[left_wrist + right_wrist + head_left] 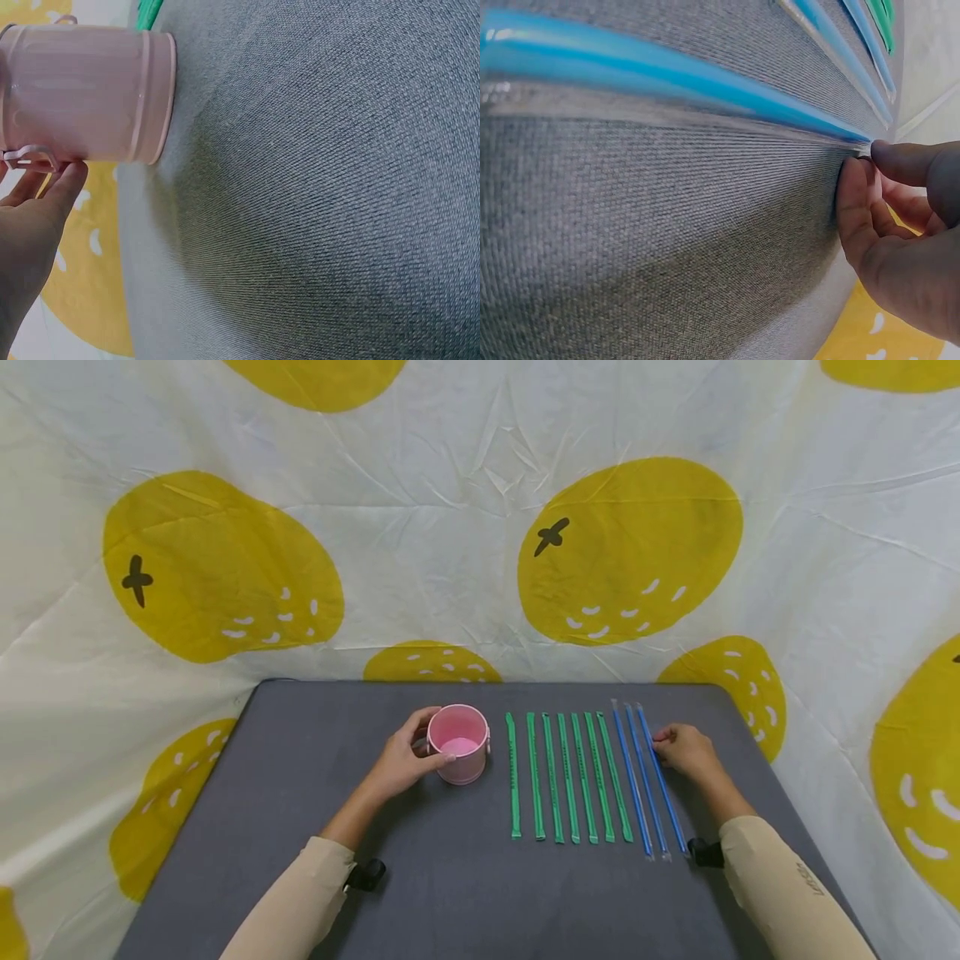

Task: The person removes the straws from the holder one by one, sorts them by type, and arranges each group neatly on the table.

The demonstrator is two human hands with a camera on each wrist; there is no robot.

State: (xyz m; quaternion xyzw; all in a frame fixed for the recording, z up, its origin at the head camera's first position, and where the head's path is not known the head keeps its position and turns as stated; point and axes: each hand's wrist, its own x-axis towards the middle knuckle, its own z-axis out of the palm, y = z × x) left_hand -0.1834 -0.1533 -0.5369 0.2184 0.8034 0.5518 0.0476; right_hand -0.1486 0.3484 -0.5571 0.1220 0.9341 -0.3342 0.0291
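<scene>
A small pink pail (463, 767) with a handle lug on each side stands left of the row of straws. My left hand (402, 760) holds it from the left, thumb at the front and fingers behind. In the left wrist view, the fingers lie by one lug of the pail (82, 94). Three blue straws in clear wrappers lie side by side; the rightmost blue straw (662, 785) is at my right hand (686, 750). Thumb and fingertips pinch its wrapper edge, as the right wrist view shows, with the blue straw (705, 79) lying along the cloth.
Several green wrapped straws (564, 777) lie in a row between the pail and the blue ones. The dark grey table (465, 893) ends at a white curtain (442, 552) printed with yellow fruit. A small black camera sits on each wrist.
</scene>
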